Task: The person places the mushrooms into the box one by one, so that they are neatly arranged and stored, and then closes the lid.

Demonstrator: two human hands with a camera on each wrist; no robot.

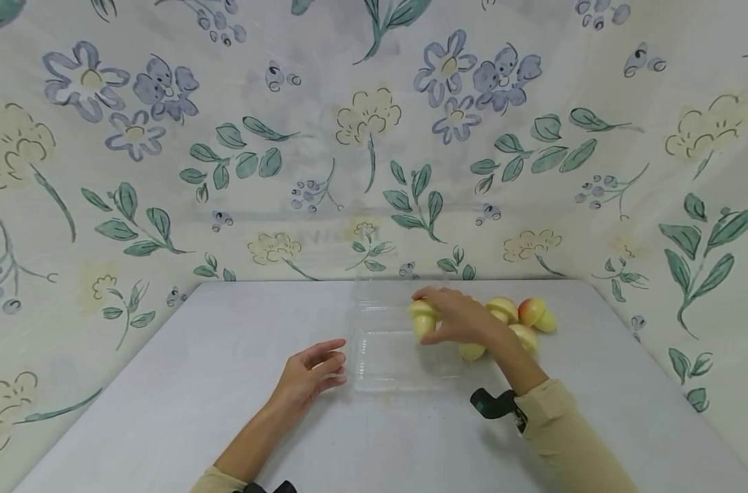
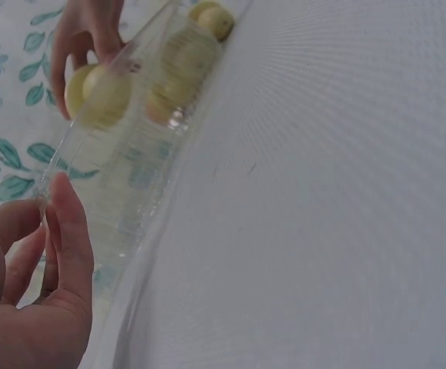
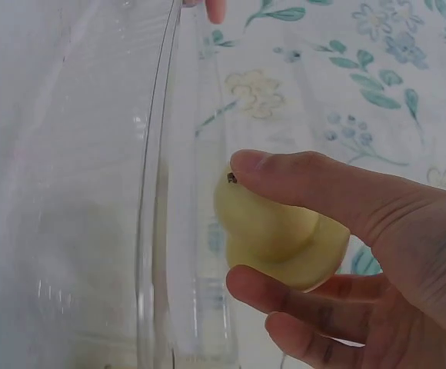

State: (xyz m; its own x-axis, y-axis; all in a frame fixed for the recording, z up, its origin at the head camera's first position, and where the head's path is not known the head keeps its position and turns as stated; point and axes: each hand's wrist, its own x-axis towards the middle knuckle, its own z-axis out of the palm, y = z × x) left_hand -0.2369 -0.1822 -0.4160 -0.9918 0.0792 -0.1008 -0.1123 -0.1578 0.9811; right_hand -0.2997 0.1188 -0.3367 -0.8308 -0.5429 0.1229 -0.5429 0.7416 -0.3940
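Holding smooth mushroom-shaped yellow piece [image 3: 273, 227]: right hand [image 1: 462, 316]

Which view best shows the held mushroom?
Right wrist: the mushroom is large and close, with a dark mark showing. Head shows it small, cap up; left wrist shows it partly through the clear box.

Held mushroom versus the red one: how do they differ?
The held mushroom is in the right grip; the red mushroom rests on the table. The held one is cap up, the red one tipped sideways. The held one looks yellow; the red one's cap is partly red. Both have yellow stems.
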